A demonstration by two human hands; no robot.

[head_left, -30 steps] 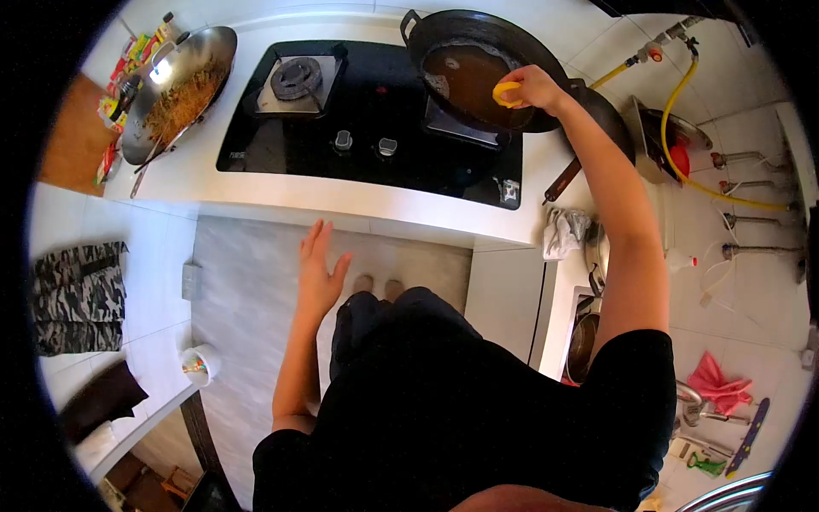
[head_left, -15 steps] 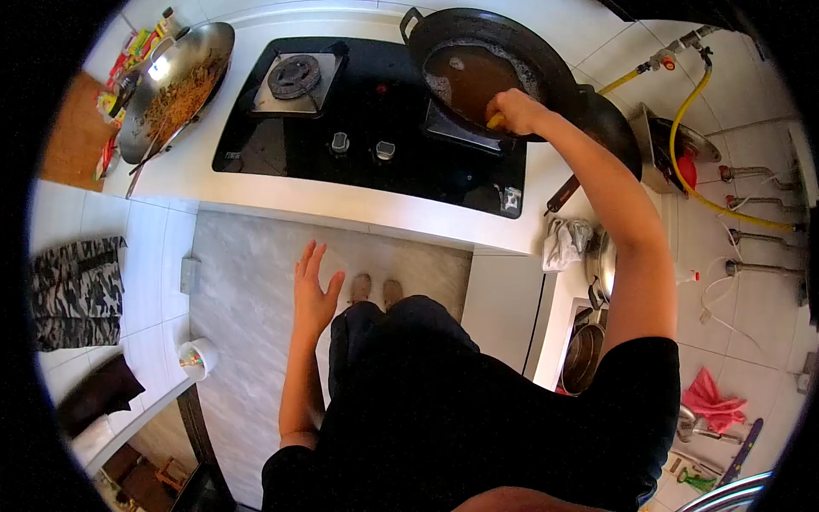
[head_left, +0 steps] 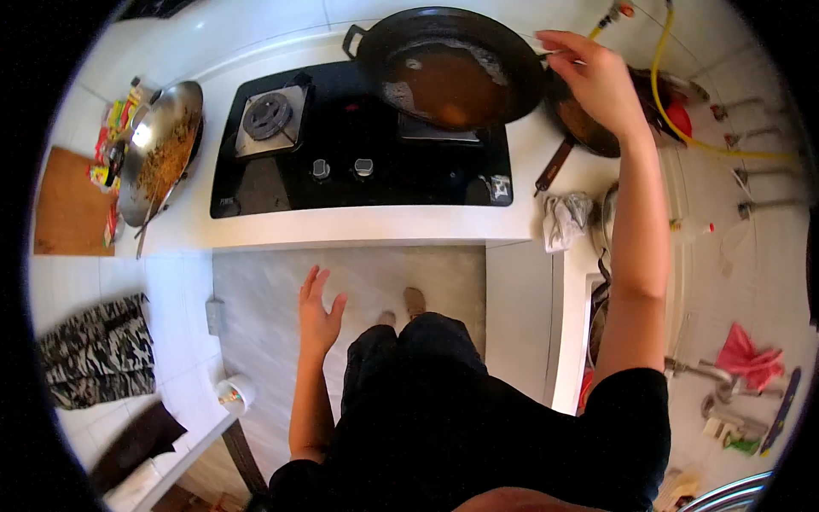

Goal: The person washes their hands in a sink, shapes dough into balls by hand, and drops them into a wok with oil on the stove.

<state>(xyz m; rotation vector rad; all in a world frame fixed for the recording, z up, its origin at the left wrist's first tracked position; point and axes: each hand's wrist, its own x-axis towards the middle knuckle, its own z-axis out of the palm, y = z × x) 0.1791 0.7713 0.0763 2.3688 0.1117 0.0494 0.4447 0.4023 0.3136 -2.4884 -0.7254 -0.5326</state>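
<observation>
My right hand (head_left: 595,84) curves, fingers parted, just beside the wok (head_left: 525,78) on the stove (head_left: 409,189); touching, I can't tell! Brown liquid (head_left: 448,78) pools inside; my left hand (head_left: 319,317) hangs loosely spread.

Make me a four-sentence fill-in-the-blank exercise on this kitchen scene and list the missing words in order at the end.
1. The hand closest to the black wok is the person's ____ one.
2. The bare burner is on the ____ side of the stove.
3. In this view, the left hand shows against the grey ____.
4. The hose to the right of the black wok is ____ in colour.

Missing words: right; left; floor; yellow.
</observation>
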